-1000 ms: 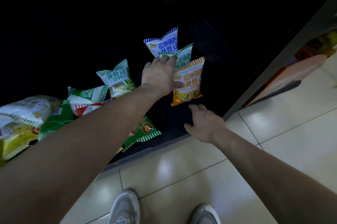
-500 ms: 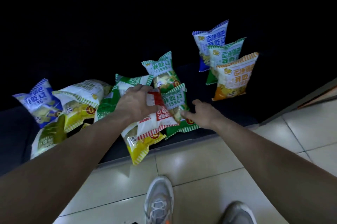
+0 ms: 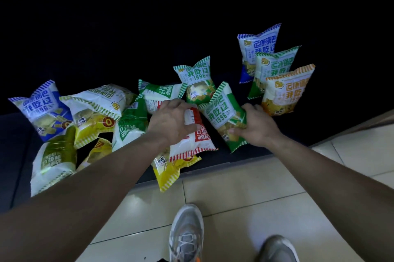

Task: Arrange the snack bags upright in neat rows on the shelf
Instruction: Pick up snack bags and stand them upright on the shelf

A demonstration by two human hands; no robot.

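Note:
A low dark shelf (image 3: 262, 153) holds many snack bags. My right hand (image 3: 254, 128) grips a green bag (image 3: 221, 112) by its lower right side and holds it tilted. My left hand (image 3: 172, 121) lies over a red-and-white bag (image 3: 195, 133), fingers curled on its top. At the right stand three upright bags in a row: blue (image 3: 259, 48), green (image 3: 273, 67), orange (image 3: 285, 91). Another green bag (image 3: 197, 79) stands behind my hands. A yellow bag (image 3: 170, 171) sticks out over the shelf's front edge.
A loose heap of bags lies at the left, among them a blue bag (image 3: 41, 108) and a white-yellow bag (image 3: 96, 104). The shelf's back is dark. Pale floor tiles (image 3: 245, 197) and my two grey shoes (image 3: 186, 234) are below.
My left hand left the upright row at the right and came down onto the red-and-white bag. My right hand went from the shelf edge to the green bag and lifted it.

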